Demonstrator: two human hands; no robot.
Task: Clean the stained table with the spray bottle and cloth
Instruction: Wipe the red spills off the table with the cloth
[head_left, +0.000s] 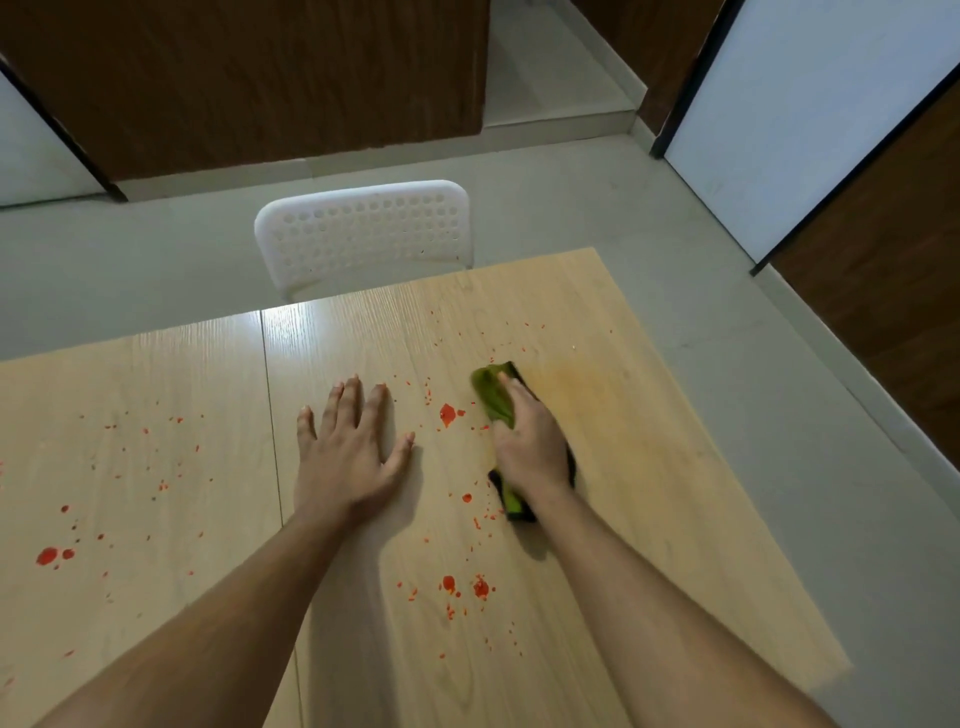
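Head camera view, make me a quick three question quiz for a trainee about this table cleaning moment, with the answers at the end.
1. True or false: the left hand holds the cloth.
2. Which is out of view? A) the white chair B) the spray bottle C) the red stains
3. Fill in: right of the cloth, the table shows a faint ______ smear.

Key
1. False. The left hand lies flat on the table; the right hand presses the cloth.
2. B.
3. Orange.
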